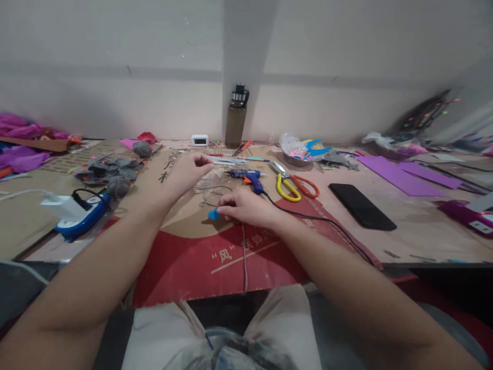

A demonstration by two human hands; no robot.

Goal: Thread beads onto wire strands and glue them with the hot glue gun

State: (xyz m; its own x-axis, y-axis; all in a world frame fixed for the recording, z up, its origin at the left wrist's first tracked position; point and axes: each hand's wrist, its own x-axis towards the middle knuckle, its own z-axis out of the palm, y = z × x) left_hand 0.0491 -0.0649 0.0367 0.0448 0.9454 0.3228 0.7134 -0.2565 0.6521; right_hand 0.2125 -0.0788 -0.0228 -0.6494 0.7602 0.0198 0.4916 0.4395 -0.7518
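Observation:
My right hand [246,208] is closed in a pinch on a small blue piece [213,214], low over the cardboard. Grey yarn [244,252] trails from beneath this hand toward the front edge, and more of it lies in loose loops beyond the fingers. To the left and farther back, my left hand [192,172] has its thumb and fingertips pressed together. Whatever sits between them is too small to make out. Just past my right hand lies a blue glue gun [252,178], its black cord running off to the right.
Scissors with yellow and red handles [288,185] and a black phone [362,205] lie rightward. A brown bottle [235,121] stands by the wall near a small white clock [200,140]. Leftward are grey yarn balls [118,187] and a blue power strip [84,218].

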